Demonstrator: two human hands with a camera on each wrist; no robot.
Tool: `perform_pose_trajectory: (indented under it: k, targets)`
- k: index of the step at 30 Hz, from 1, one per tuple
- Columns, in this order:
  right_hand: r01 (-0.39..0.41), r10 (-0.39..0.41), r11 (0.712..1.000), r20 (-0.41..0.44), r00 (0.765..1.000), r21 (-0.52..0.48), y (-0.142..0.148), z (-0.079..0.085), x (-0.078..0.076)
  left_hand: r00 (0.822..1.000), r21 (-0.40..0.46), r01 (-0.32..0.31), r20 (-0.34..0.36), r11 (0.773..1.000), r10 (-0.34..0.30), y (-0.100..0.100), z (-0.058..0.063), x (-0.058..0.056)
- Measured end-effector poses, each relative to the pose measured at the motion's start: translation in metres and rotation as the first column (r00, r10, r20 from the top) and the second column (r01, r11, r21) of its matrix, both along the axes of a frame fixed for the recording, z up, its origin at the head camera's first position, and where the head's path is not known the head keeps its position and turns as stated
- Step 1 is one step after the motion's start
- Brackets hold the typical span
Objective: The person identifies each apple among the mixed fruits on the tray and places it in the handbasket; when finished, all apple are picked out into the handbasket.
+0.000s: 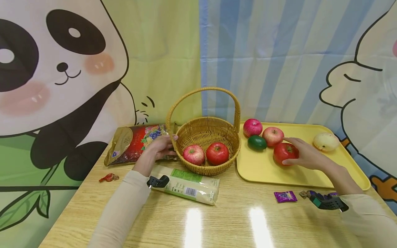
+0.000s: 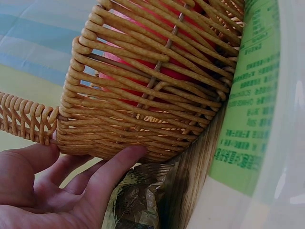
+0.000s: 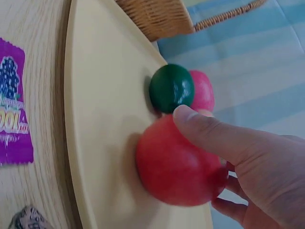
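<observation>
My right hand (image 1: 305, 154) grips a red apple (image 3: 176, 164) over the yellow tray (image 1: 263, 174), thumb on one side and fingers on the other. Whether the apple touches the tray cannot be told. Beside it lie a pinkish apple (image 1: 273, 136), a dark green oval fruit (image 1: 256, 143) and a dark pink fruit (image 1: 252, 127). My left hand (image 1: 161, 146) rests against the outer left side of a wicker basket (image 2: 143, 95), near the foot of its tall handle. Inside the basket are a streaked apple (image 1: 193, 154) and a red apple (image 1: 217, 153).
A pale yellow fruit (image 1: 326, 142) lies at the tray's right. Left of the basket is a red and gold bag (image 1: 133, 144); in front lies a green and white packet (image 1: 189, 186). Small wrapped candies, one purple (image 1: 285, 196), one red (image 1: 109, 177), lie on the wooden table (image 1: 223, 220).
</observation>
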State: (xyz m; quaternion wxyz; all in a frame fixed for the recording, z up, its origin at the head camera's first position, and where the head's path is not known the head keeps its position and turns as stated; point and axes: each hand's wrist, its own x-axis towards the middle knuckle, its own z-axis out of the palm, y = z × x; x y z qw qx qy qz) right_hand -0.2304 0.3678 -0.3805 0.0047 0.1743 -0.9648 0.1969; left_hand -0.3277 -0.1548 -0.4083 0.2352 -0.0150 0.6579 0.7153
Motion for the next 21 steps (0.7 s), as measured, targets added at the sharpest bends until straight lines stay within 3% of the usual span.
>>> perform_pose_trajectory:
  k: [11, 21]
  targets:
    - [0.022, -0.019, 0.999, 0.072, 0.997, -0.042, 0.017, -0.009, 0.0, 0.999, -0.028, 0.03, -0.017, 0.999, -0.031, -0.001, 0.0, 0.001]
    - [0.053, -0.047, 0.997, 0.104, 0.993, -0.048, 0.017, -0.014, -0.002, 1.0, -0.021, 0.018, -0.011, 1.0, -0.019, -0.001, -0.001, 0.0]
